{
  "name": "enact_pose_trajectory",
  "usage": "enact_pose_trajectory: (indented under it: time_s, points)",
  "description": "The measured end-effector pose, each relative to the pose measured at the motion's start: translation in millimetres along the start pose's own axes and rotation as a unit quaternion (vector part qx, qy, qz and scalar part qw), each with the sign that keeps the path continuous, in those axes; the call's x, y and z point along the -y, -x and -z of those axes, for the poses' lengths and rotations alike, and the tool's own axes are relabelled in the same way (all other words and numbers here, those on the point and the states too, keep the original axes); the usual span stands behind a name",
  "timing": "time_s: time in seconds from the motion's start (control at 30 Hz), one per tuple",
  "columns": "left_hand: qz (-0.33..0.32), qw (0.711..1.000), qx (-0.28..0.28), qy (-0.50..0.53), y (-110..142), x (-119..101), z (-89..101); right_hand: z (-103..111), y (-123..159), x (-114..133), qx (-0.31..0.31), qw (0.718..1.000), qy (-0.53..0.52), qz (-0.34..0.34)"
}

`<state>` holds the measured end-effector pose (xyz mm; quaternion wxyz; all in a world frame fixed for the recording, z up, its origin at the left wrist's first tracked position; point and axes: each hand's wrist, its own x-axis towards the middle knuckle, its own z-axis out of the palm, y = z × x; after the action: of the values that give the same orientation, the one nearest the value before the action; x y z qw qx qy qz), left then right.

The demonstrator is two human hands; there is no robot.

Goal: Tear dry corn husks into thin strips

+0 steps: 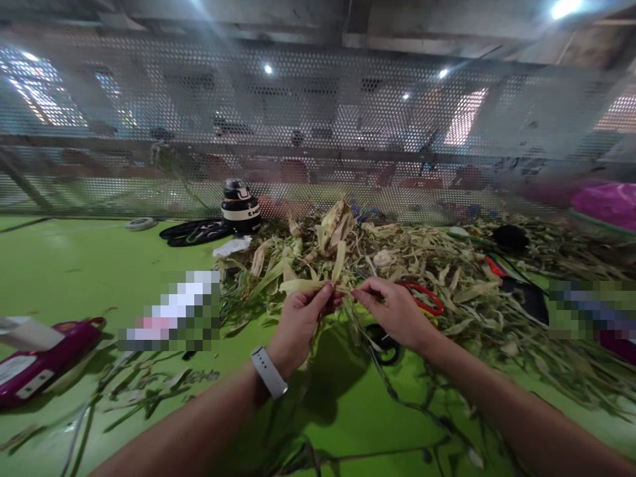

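Two bare hands meet over a green table, fingertips nearly touching — the left hand (305, 321) pinches pale dried husk strips (303, 285) between thumb and curled fingers, while the right hand (392, 308), thumb and forefinger together, pinches at thin stems (354, 298) just beside it. Behind them spreads a heap of dried leaves (462, 285). A black bottle (241, 207) stands near the heap — its pale band carries dark lettering, only partly legible.

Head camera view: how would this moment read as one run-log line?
left hand: pinching pale dry leaf | right hand: fingertips together beside it | dry plant pile: beyond hands | green table: under pile
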<state>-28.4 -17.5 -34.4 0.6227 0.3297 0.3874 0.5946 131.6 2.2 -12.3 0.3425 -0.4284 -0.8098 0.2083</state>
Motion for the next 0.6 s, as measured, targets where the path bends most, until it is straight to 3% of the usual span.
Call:
enact_pose_trajectory:
  time_s: [0.2,0.37,0.53,0.6]
  points:
    - [-0.048,0.995,-0.081,-0.021,-3.2,-2.0,1.6,0.1,-4.6,-10.4,0.018,0.996,-0.066,-0.055]
    - [-0.020,0.998,-0.058,0.014,-1.5,-9.5,0.8,6.3,-4.4,-4.2,0.099,0.975,-0.179,-0.087]
    - [-0.006,0.996,0.017,0.089,4.6,-17.3,-2.5,10.6,-3.5,-5.3,-0.062,0.981,-0.174,-0.054]
    - [0.015,0.994,0.059,0.095,9.0,-19.4,-4.0,10.0,-3.3,-5.9,-0.074,0.991,-0.116,0.002]
